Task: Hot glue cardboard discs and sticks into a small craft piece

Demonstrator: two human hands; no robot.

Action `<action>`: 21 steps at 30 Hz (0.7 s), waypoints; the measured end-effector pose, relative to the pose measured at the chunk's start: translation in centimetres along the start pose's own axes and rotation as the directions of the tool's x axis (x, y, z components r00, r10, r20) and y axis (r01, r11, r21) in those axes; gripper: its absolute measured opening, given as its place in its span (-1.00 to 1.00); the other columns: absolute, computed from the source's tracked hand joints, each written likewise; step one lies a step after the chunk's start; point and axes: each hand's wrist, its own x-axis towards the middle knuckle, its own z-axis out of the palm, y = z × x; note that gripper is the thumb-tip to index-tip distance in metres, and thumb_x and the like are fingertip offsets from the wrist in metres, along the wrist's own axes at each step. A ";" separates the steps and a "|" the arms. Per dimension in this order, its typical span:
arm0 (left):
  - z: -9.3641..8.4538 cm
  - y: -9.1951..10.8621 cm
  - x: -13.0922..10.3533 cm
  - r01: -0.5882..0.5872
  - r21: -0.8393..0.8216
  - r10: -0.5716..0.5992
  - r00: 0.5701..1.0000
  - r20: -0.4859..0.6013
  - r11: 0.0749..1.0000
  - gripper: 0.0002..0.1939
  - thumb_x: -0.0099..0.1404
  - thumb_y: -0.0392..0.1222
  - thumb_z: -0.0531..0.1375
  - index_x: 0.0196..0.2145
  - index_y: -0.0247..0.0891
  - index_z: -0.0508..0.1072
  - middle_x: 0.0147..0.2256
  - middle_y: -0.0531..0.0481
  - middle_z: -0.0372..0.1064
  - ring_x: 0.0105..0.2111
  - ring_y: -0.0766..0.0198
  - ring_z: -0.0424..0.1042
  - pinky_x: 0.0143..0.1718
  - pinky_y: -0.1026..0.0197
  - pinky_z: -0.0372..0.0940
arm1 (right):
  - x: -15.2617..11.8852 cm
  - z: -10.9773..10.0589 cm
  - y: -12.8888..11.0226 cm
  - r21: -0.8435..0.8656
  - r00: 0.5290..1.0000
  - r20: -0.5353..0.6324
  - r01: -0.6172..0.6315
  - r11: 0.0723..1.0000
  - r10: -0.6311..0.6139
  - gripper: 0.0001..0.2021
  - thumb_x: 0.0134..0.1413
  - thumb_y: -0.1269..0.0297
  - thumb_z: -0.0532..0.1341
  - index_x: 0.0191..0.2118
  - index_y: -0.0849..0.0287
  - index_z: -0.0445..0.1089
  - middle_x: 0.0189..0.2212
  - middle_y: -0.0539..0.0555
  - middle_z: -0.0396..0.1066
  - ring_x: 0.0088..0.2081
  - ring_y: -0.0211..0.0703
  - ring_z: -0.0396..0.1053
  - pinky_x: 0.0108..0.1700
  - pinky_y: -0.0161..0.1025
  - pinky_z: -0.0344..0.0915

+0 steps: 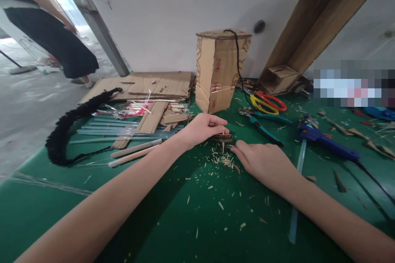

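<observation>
Near the middle of the green table point(185, 222), my left hand point(208, 129) pinches a small piece of layered cardboard point(224, 137) with a thin pointed wooden stick point(223, 146) through it, its tip downward. Just right of it, my right hand point(251, 156) is closed round a small tool, of which only a thin metallic end point(230, 146) shows beside the stick. Pale wood shavings point(226, 160) lie under the stick and are scattered toward me. Behind my hands stands a tall cardboard box point(212, 74) with a black cord point(237, 49) over its top.
Teal pliers point(262, 127), red and yellow scissors point(268, 103) and a blue glue gun point(330, 141) lie right. Left are glue sticks point(101, 131), wooden rods point(135, 152), cardboard strips point(152, 119) and a black fuzzy strand point(66, 127). A person point(49, 37) stands back left.
</observation>
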 end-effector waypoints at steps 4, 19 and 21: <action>0.0 -0.1 -0.1 -0.001 -0.026 0.001 1.000 0.006 1.000 -0.64 0.14 -0.26 0.16 -0.09 -0.42 0.34 -0.30 -0.18 0.47 -0.26 0.27 0.44 -0.12 0.18 0.29 | 0.1 0.2 -0.1 -0.020 0.999 -0.037 0.019 1.000 -0.019 -0.62 0.19 0.12 -0.17 -0.44 0.15 0.27 -0.70 0.00 0.33 -0.70 -0.27 0.21 -0.57 -0.27 -0.32; 0.3 0.4 -0.3 -0.015 -0.061 0.013 0.999 -0.036 0.998 -0.78 0.14 -0.28 0.15 -0.22 -0.37 0.41 -0.30 -0.14 0.47 -0.26 0.30 0.44 -0.13 0.20 0.30 | 0.4 0.3 -0.1 -0.016 0.997 -0.080 0.005 1.000 -0.006 -0.62 0.19 0.13 -0.17 -0.43 0.11 0.29 -0.67 0.00 0.37 -0.70 -0.25 0.23 -0.58 -0.26 -0.32; 0.4 0.3 -0.2 -0.015 -0.058 0.012 0.999 -0.045 0.998 -0.81 0.13 -0.28 0.16 -0.26 -0.37 0.42 -0.31 -0.14 0.47 -0.27 0.30 0.44 -0.13 0.20 0.30 | 0.4 0.2 -0.1 -0.018 0.998 -0.068 0.004 1.000 -0.006 -0.62 0.19 0.13 -0.17 -0.43 0.12 0.30 -0.67 0.01 0.37 -0.69 -0.25 0.23 -0.59 -0.27 -0.30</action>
